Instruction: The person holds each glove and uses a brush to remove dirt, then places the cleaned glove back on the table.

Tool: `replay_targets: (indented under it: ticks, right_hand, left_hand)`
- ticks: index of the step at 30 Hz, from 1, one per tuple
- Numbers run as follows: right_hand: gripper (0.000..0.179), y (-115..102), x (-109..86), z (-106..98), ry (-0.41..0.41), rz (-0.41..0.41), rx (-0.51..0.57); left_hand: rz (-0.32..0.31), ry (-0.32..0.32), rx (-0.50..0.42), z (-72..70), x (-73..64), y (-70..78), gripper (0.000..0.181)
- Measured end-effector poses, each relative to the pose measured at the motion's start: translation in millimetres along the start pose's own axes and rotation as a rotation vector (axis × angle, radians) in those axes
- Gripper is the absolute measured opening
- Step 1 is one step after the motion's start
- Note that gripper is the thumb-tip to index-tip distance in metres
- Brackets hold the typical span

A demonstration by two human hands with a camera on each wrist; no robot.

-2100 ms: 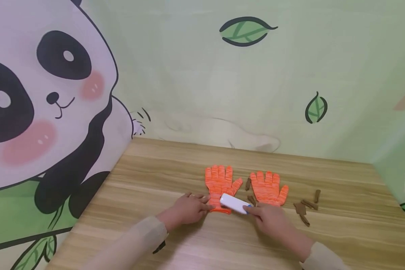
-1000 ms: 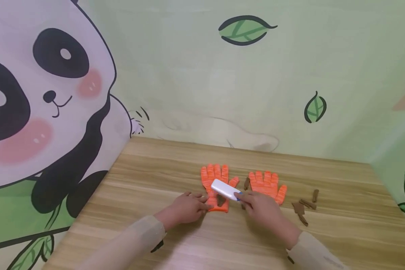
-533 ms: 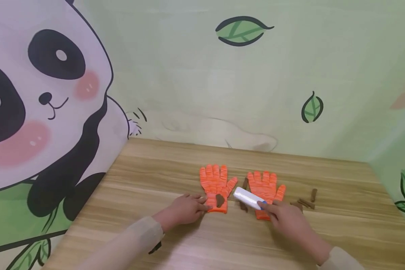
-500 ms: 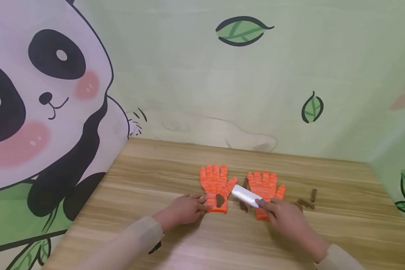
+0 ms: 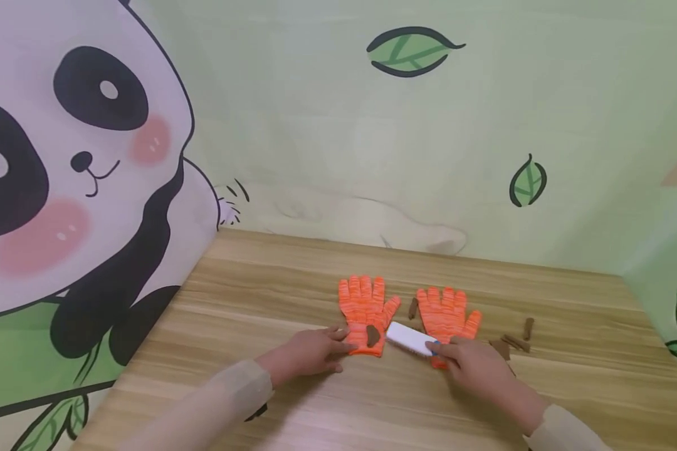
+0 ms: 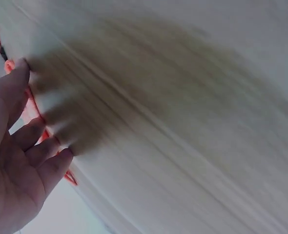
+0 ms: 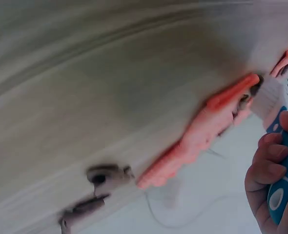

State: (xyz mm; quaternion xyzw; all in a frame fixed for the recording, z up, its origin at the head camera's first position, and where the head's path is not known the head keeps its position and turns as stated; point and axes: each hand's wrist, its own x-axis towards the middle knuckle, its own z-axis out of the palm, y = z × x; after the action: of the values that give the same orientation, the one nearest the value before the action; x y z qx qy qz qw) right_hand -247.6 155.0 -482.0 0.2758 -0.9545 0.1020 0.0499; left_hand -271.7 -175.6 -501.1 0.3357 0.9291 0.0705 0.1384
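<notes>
Two orange knitted gloves lie flat, fingers away from me: the left glove and the right glove. On the left glove's cuff sits a brown patch. My left hand rests its fingertips at that cuff's left edge, fingers loosely extended, as the left wrist view also shows. My right hand grips the blue handle of a scrubbing brush. Its white head, bristles down, is over the gap between the gloves and hides part of the right glove.
A thin brown piece lies between the gloves. More brown strips lie to the right, partly hidden by my right hand. The wooden table meets a backdrop with a panda and leaves.
The brush has gone from the left glove's cuff, up over its palm, then right to the gap between the gloves. The brown patch on the cuff is now uncovered. My left hand stays at the cuff.
</notes>
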Motion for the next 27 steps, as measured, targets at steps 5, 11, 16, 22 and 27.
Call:
replay_targets:
  ticks: [5,11,16,22,27]
  right_hand:
    - [0.031,-9.3,5.4,-10.5,0.040,0.005,0.011]
    - [0.031,-23.0,26.0,1.6,0.047,-0.113,0.038]
    - [0.030,-9.1,7.9,4.2,0.029,-0.067,-0.017]
    - [0.030,-13.0,7.9,-8.4,0.038,-0.026,-0.002]
    - [0.032,-34.6,32.3,-0.7,0.012,-0.018,0.011]
  left_hand:
    - [0.092,0.055,0.068,-0.1,-2.4,-5.5,0.056]
    - [0.190,0.085,0.183,2.1,0.1,-7.1,0.060]
    - [0.175,0.036,0.137,2.1,0.6,-8.4,0.061]
    - [0.190,0.044,0.200,0.7,-1.9,-11.0,0.062]
    - [0.203,0.048,0.200,1.9,0.5,-8.0,0.061]
